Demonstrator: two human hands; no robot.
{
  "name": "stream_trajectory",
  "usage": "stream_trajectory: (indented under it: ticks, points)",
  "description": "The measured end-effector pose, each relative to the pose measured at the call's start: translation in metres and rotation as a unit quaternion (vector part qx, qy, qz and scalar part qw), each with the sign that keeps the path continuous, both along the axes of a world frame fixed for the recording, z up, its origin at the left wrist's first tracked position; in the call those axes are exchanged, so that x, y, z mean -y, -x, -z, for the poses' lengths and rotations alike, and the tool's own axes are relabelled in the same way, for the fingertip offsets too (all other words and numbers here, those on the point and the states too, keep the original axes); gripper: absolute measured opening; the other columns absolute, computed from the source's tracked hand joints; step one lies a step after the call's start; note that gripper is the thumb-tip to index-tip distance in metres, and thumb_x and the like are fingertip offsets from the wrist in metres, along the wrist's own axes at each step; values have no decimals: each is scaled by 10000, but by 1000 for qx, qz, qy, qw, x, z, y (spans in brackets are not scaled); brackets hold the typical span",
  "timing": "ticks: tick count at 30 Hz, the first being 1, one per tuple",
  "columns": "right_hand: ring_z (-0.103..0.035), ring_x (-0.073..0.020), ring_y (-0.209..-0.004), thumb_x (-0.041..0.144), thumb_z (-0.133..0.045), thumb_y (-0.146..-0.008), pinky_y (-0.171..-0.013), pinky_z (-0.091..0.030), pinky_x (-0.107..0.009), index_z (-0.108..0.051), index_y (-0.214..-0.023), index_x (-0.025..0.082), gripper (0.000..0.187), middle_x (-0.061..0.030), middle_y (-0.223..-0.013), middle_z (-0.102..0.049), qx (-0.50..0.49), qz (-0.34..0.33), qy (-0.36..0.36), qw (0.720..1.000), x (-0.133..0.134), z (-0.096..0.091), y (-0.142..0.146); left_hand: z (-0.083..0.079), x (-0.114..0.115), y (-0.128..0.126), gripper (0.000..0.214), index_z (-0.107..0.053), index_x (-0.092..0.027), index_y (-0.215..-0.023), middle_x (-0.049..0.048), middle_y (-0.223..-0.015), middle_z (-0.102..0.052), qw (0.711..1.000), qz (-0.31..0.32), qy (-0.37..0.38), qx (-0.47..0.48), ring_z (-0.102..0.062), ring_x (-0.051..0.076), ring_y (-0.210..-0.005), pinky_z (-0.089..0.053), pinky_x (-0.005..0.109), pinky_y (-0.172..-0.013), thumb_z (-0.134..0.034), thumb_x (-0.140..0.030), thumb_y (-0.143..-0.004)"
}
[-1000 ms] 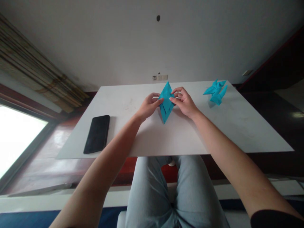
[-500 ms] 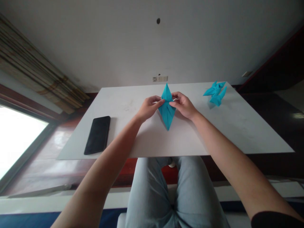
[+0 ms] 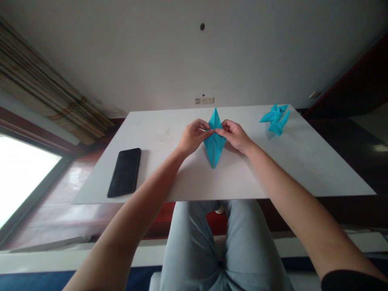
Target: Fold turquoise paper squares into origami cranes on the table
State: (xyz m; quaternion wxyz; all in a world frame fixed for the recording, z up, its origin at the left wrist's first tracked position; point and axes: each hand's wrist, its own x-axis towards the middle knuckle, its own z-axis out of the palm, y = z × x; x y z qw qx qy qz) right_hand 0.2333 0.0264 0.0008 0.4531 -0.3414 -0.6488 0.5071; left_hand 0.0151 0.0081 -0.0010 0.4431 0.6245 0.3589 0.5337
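Observation:
A blue sheet of folded origami paper (image 3: 214,143), shaped like a long diamond, stands tilted between my hands over the middle of the table. Its lower half is split by a narrow slit into two points. My left hand (image 3: 194,137) pinches its left edge, thumb on the front and fingers behind. On the right edge, my right hand (image 3: 236,135) pinches the paper in the same way. Both thumbs nearly meet at the paper's centre crease. The fingers behind the paper are partly hidden.
Blue folded origami pieces (image 3: 276,119) rest together near the table's back right corner. A black phone (image 3: 125,173) lies at the left front of the white table (image 3: 318,161). Wall sockets (image 3: 204,100) sit behind the table's far edge.
The folded paper has shifted slightly right and its bottom point now shows two tips with a slit between. My thumbs have come closer together at its centre.

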Motion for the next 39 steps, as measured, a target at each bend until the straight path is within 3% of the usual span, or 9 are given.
stream_trajectory:
  ticks: [3, 6, 9, 12, 20, 26, 32, 36, 39]
  points:
    - [-576, -178, -775, 812, -972, -756, -687, -477, -312, -598, -872, 266, 672, 7, -820, -660, -1, 17, -21, 1000, 2, -3, 1, 1, 2, 0, 406, -707, -211, -989, 46, -1037, -731, 998, -29, -19, -49, -673, 135, -808, -552, 260, -686, -997, -471, -876]
    - [-519, -166, -741, 847, -940, -767, -656, -437, -305, -544, -843, 273, 702, 25, -772, -590, 6, 33, -43, 998, 2, -5, 2, -1, 5, 2, 317, -762, -220, -962, 101, -1210, -722, 977, -124, -106, -138, -704, 227, -1122, -618, 333, -878, -1002, -410, -878]
    - [-495, -164, -734, 869, -900, -795, -654, -429, -306, -535, -815, 270, 701, 26, -758, -571, 25, 36, -59, 997, 4, -7, 4, -3, 9, 2, 233, -758, -222, -955, 80, -1068, -744, 961, -131, -143, -198, -694, 215, -1043, -595, 350, -904, -939, -369, -953]
    - [-501, -164, -733, 890, -887, -796, -679, -465, -311, -558, -817, 266, 706, 27, -765, -580, 24, 34, -62, 997, 8, -11, 7, -3, 10, -1, 190, -730, -212, -1024, 43, -947, -774, 975, -61, -112, -184, -697, 166, -870, -574, 320, -843, -777, -385, -1086]
    - [-695, -223, -876, 915, -712, -959, -790, -589, -366, -792, -981, 240, 680, -63, -960, -771, 38, 18, -69, 997, 7, -13, 3, -5, 8, -4, 435, -725, -194, -1090, 91, -1057, -848, 999, 3, 34, -24, -822, 208, -987, -635, 346, -911, -626, -614, -1148]
    - [-695, -293, -1127, 504, -740, -1066, -983, -599, -459, -862, -1171, 304, 257, -90, -1159, -771, 147, 46, -237, 959, 2, -4, -1, -2, 4, -1, 546, -744, -175, -1207, 117, -1172, -873, 994, 22, 96, 50, -842, 248, -1050, -661, 360, -931, -992, -535, -881]
    - [-656, -303, -1211, 498, -832, -974, -934, -629, -444, -741, -1411, 338, 474, -111, -1493, -645, 150, 125, -205, 959, -2, 5, -6, 0, 0, 6, 453, -694, -194, -1217, 94, -1094, -881, 982, 18, 159, 100, -850, 227, -973, -685, 385, -936, -954, -420, -923]
    - [-672, -229, -930, 505, -817, -948, -837, -579, -387, -773, -1274, 285, 397, -54, -1132, -733, 109, 44, -102, 988, -8, 13, -4, 5, -2, 6, 393, -625, -225, -1201, 44, -984, -859, 980, -20, 185, 63, -803, 172, -816, -664, 333, -812, -919, -325, -959]
    - [-568, -188, -735, 458, -822, -916, -717, -468, -341, -820, -1187, 252, 340, 15, -809, -655, 154, 19, -78, 985, -8, 15, -3, 12, -2, 4, 342, -605, -244, -1180, 12, -919, -830, 984, -58, 166, -14, -747, 156, -730, -601, 286, -694, -876, -262, -972]
